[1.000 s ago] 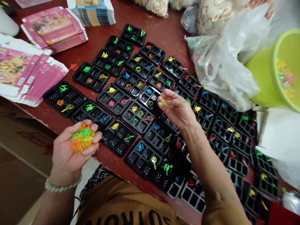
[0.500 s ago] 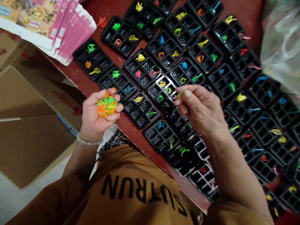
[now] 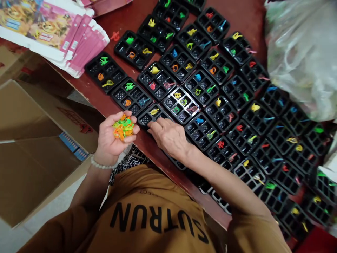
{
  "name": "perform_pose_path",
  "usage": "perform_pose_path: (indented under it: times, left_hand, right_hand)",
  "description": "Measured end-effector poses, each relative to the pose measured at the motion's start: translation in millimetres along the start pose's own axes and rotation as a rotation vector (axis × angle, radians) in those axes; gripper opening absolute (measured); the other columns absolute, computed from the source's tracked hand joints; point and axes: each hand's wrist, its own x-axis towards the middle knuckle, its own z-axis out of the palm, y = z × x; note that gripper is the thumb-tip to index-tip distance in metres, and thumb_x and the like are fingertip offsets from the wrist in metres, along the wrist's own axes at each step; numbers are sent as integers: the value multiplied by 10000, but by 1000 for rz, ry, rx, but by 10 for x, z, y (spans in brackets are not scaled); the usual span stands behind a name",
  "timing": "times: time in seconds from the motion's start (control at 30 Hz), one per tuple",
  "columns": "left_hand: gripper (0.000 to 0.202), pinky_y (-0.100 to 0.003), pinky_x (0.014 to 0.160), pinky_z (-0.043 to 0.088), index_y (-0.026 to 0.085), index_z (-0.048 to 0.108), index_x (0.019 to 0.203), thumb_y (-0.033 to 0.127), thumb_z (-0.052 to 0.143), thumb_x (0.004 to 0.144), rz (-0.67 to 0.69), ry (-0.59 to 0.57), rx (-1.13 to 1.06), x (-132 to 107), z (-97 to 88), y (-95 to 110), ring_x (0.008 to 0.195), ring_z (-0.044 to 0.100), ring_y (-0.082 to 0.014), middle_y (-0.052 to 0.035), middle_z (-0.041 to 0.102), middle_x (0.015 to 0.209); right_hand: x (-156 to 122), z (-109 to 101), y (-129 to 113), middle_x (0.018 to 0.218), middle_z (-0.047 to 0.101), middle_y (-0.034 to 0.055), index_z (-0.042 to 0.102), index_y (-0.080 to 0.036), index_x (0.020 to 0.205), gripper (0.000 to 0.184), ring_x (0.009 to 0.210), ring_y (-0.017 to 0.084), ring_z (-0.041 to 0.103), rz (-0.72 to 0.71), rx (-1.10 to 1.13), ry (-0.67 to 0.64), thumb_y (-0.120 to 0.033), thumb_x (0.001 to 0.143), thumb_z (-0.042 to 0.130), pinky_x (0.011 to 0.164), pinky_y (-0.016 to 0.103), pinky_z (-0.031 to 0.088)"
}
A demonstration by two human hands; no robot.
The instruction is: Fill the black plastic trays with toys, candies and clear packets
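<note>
The worktop (image 3: 116, 102) is carrying rows of black trays (image 3: 181, 103). The right hand (image 3: 168, 135), lifted and pinching half a second ago, is now reaching down flat onto the tray at the near edge (image 3: 154, 116), grip hidden. The left hand (image 3: 113, 137) is still cupping the orange-green toy pieces (image 3: 123, 127) just off that edge.

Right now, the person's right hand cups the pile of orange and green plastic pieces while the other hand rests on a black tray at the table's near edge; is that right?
Not quite: the head view shows the left hand cupping the pile of orange and green plastic pieces. The right hand is the one resting on the black tray at the near edge of the table.
</note>
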Motion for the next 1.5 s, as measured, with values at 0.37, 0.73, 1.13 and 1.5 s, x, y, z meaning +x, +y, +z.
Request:
perform_pose_path:
  times: [0.37, 0.73, 1.13, 1.5]
  left_hand:
    - [220, -181, 336, 351, 188, 657, 875, 293, 495, 981, -51, -31, 30, -48, 47, -38, 577, 613, -179, -69, 656, 775]
    - [208, -181, 317, 369, 163, 665, 896, 203, 467, 943, -160, -120, 100, -119, 259, -321, 583, 629, -190, -77, 656, 795]
    - [135, -195, 301, 439, 137, 686, 965, 203, 597, 886, -313, -133, 167, -95, 508, -749, 491, 633, -159, -44, 660, 766]
    - [91, -164, 346, 433, 140, 684, 909, 162, 688, 821, -397, -63, 110, 79, 735, -1107, 418, 549, -89, 5, 632, 687]
  right_hand:
    - [-487, -318, 472, 937, 665, 14, 635, -206, 1228, 274, 801, 125, 594, 275, 873, 214, -263, 1041, 442, 760, 270, 495]
    - [-1146, -62, 184, 1185, 722, 125, 652, -122, 1226, 245, 1027, 208, 674, 11, 358, 133, -164, 1028, 513, 880, 361, 593]
    - [-1163, -254, 28, 1138, 717, 123, 652, -145, 1259, 282, 921, 188, 640, 41, 212, 428, -269, 1012, 595, 770, 323, 576]
    - [-1076, -418, 229, 1269, 700, 101, 708, -204, 1214, 264, 865, 192, 586, -16, 102, 384, -306, 1013, 570, 712, 347, 502]
